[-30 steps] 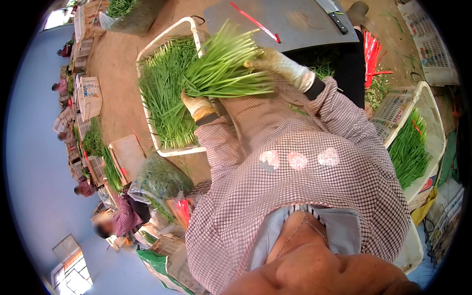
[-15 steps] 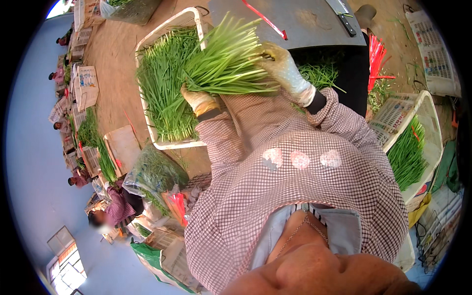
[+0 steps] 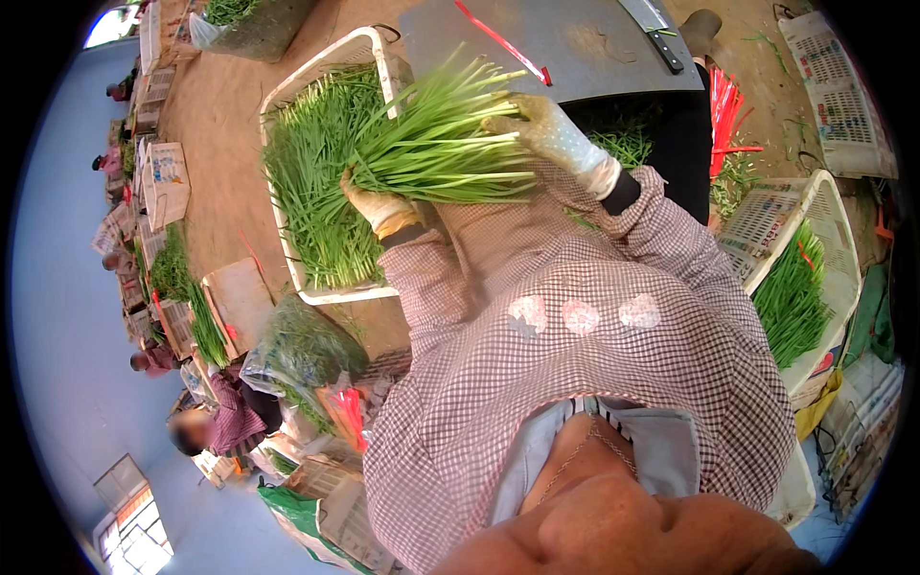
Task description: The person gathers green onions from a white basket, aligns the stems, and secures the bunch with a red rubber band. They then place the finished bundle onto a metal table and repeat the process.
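A thick bunch of garlic chives (image 3: 436,144), long green leaves with pale stalk ends, lies fanned across my lap and overlaps the crate's right side. My left hand (image 3: 379,203), in a stained, yellowish glove, is closed around the lower leafy side of the bunch; some of its fingers are hidden by leaves. At the pale ends, my right hand (image 3: 554,139), in a dotted glove with dirty fingertips, has its thumb and fingers curled onto the stalks. Just left of the bunch, a white plastic crate (image 3: 287,251) holds many more chives, laid in rows.
Beyond my hands stands a grey board (image 3: 565,48) with a red strip (image 3: 498,38) and a black-handled knife (image 3: 666,50). Red ties (image 3: 725,115) hang right of it. Another crate (image 3: 841,206) of chives sits at my right. Coworkers and more crates line the left side.
The bunch and both hands have dropped slightly toward my body. My right hand's fingers have shifted along the pale stalk ends. My left hand keeps its hold.
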The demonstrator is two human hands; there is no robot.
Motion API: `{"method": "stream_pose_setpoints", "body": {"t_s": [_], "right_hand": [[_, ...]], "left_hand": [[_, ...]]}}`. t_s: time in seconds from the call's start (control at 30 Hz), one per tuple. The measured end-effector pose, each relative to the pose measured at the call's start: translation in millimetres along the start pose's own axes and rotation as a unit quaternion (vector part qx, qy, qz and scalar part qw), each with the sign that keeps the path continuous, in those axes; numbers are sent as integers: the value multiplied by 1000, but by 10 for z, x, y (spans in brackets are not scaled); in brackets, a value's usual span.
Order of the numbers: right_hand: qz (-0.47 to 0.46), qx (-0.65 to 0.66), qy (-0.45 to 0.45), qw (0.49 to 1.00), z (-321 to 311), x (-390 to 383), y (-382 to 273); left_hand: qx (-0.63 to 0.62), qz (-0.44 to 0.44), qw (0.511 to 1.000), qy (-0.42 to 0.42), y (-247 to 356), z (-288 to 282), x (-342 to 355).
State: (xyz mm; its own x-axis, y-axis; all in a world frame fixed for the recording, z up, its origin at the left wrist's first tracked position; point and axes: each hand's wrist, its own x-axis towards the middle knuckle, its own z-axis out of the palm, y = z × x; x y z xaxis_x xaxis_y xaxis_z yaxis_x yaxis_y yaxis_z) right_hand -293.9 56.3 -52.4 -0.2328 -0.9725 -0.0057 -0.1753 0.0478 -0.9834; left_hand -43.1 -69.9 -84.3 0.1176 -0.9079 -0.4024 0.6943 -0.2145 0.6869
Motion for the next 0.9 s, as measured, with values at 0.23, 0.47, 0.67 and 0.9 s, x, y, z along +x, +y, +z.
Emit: {"method": "stream_pose_setpoints", "body": {"t_s": [0.23,0.47,0.67,0.9], "right_hand": [[18,196,224,955,-331,-270,372],[-49,161,29,985,-456,-69,199],[-35,43,118,991,-730,29,362],[-50,87,16,995,-220,606,558]], "left_hand": [[8,-7,999,-49,-3,-131,74],[20,10,1000,2,5,76,-81],[-15,-31,998,-47,2,-250,241],[33,17,999,-35,24,-256,343]]}}
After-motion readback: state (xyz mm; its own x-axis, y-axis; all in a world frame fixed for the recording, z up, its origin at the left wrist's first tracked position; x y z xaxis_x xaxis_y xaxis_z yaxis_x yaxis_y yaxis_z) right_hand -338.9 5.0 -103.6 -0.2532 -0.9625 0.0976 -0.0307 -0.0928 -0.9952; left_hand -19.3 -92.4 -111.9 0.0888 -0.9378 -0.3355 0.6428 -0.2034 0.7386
